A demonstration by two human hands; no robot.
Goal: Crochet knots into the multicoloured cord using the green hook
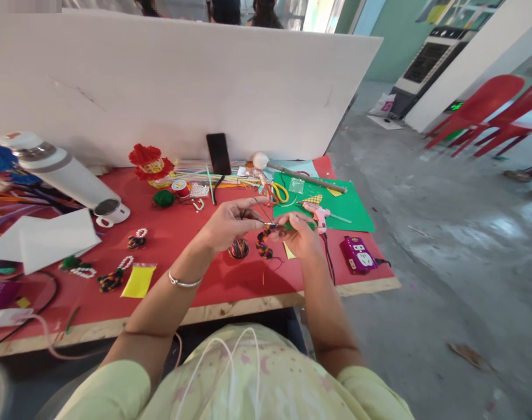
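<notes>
Over the red-covered table, my two hands meet at a thin crochet hook (pixel 270 224), with its metal end between them and a green handle in my right hand (pixel 303 234). My left hand (pixel 231 224) pinches the working end of a curled crocheted strip (pixel 264 244) in dark, red and yellow yarn, its index finger stretched out with a strand running near it. The strip hangs below the hook between both hands. Just under my left hand lies a ball of multicoloured yarn (pixel 238 249). My fingertips partly hide the stitches at the hook.
Scissors (pixel 278 192), a pink glue gun (pixel 319 216) and green sheet (pixel 357 207) lie beyond my right hand. A purple power box (pixel 357 255) sits near the right edge. To the left are a white flask (pixel 69 175), yellow packet (pixel 139 280) and beaded yarn pieces (pixel 112 281). A white board (pixel 182 87) stands behind.
</notes>
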